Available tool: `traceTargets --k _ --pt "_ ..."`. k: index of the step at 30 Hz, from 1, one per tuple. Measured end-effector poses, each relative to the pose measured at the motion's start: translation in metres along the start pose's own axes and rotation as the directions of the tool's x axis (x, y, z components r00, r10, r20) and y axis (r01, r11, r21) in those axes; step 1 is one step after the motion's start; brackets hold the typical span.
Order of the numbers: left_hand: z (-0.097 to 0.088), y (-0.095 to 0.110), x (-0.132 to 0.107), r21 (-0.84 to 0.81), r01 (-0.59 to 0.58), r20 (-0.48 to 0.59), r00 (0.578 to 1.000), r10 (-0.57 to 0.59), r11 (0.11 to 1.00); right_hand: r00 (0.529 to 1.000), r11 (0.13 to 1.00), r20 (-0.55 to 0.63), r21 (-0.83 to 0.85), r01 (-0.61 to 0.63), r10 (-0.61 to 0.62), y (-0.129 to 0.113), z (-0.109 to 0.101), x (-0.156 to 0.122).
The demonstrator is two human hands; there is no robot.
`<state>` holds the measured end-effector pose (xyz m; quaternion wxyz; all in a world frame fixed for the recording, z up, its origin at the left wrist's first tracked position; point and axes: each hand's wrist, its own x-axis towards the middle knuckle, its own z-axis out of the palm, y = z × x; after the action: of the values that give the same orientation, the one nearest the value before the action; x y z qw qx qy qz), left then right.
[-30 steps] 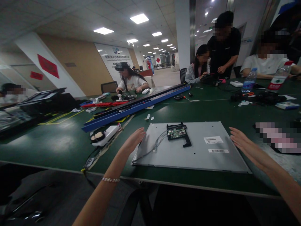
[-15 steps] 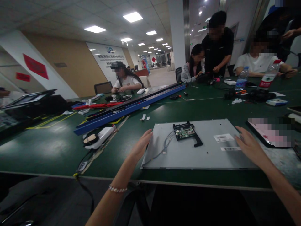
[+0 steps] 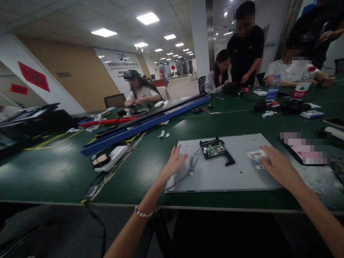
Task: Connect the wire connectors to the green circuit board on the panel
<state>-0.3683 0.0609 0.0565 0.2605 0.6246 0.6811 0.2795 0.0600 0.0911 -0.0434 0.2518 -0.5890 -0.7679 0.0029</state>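
Observation:
A flat grey metal panel (image 3: 204, 179) lies on the green table in front of me. On it sits a black bracket with a green circuit board (image 3: 214, 149), and grey cables (image 3: 191, 166) run from the board toward the panel's near left corner. My left hand (image 3: 174, 163) is over the panel's left edge, fingers apart, holding nothing. Over the right part of the panel is my right hand (image 3: 279, 165), fingers stretched out and partly covering a white label (image 3: 255, 154). Whether either hand touches the panel I cannot tell.
Left of the panel lies a white power strip (image 3: 114, 159) with a plug. Long blue rails (image 3: 145, 123) cross the table beyond. Two bottles, one a red-capped bottle (image 3: 303, 84), stand at the far right. Several people sit or stand around the table.
Both hands have moved inward from the panel's side edges, over its surface. The right hand now covers part of the labels. My view has shifted slightly; the panel looks about the same.

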Motion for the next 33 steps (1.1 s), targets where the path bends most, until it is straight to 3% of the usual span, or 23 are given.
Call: traceTargets --k 3,6,10,15,25,33 --pt "0.012 0.015 0.019 0.117 -0.145 0.091 0.987 0.135 0.982 0.996 0.997 0.049 0.01 0.072 -0.072 -0.006 0.002 -0.002" --pt "0.024 0.03 0.04 0.098 -0.32 0.282 0.917 0.282 0.942 0.991 0.995 0.091 -0.033 0.098 -0.095 -0.011 0.003 -0.005" --pt "0.036 0.037 0.064 0.073 -0.367 0.454 0.84 0.297 0.927 0.989 0.99 0.123 -0.109 0.092 -0.078 -0.014 0.001 -0.007" --pt "0.044 0.034 0.073 0.043 -0.411 0.451 0.821 0.349 0.911 0.99 0.991 0.127 -0.112 0.079 -0.065 -0.015 -0.002 -0.006" --pt "0.053 0.032 0.06 0.028 -0.47 0.503 0.77 0.393 0.882 0.989 0.99 0.133 -0.115 0.082 -0.067 -0.014 -0.001 -0.007" --pt "0.059 0.038 0.05 0.118 -0.542 0.558 0.729 0.396 0.832 0.989 0.985 0.115 -0.136 0.108 -0.092 -0.01 -0.002 -0.007"
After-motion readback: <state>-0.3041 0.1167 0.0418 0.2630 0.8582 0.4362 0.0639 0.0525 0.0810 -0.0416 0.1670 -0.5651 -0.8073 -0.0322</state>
